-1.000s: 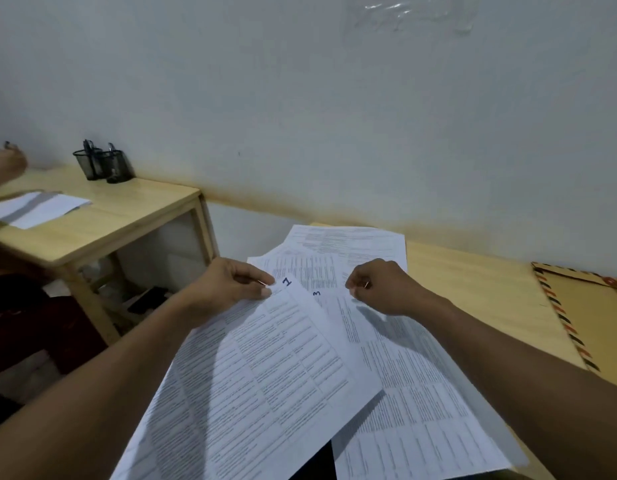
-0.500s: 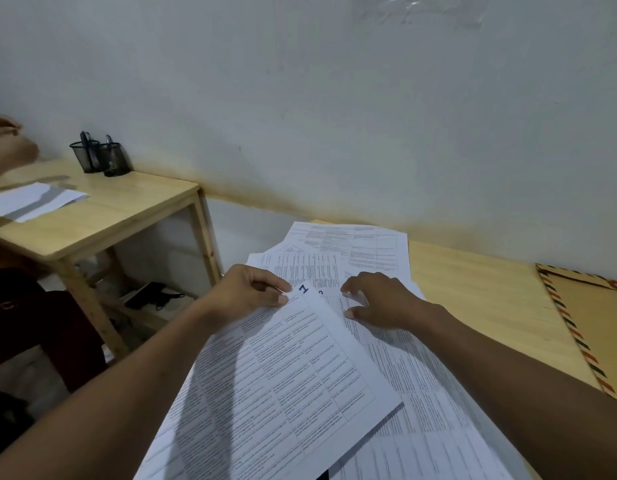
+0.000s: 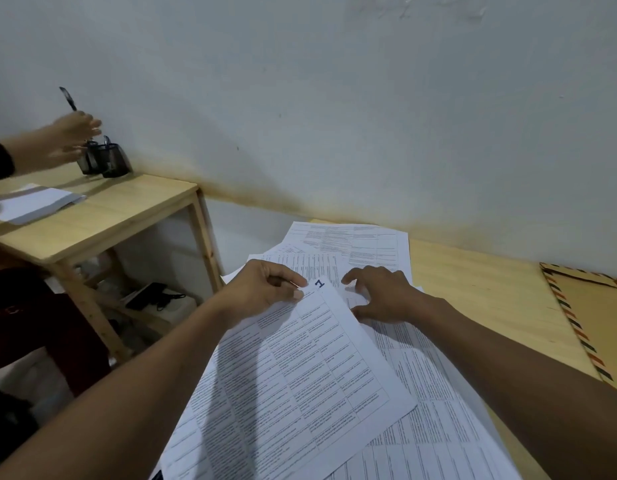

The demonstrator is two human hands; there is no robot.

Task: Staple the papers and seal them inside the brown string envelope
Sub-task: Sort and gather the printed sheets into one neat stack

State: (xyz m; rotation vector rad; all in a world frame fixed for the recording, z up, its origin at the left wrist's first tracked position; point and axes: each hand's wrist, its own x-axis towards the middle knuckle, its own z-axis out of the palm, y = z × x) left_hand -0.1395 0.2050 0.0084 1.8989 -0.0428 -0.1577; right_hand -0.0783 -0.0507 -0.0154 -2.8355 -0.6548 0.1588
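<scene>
Nearest, the sheet marked 1 [image 3: 300,393] is being pinched at its top corner by the left hand [image 3: 265,289], seemingly to be kept on top. Beyond it, the loose papers [image 3: 438,427] are being held to the surface [image 3: 473,289] by the spread fingers of the right hand [image 3: 383,296], and the brown envelope [image 3: 598,323] is being left aside, far right.

White printed sheets [image 3: 369,244] are fanned loosely at centre; the top sheet [image 3: 300,375], marked 1, is pinched at its upper corner and angled toward 7 o'clock; a brown, stripe-edged envelope [image 3: 598,320] is laid flat at 3 o'clock.
</scene>
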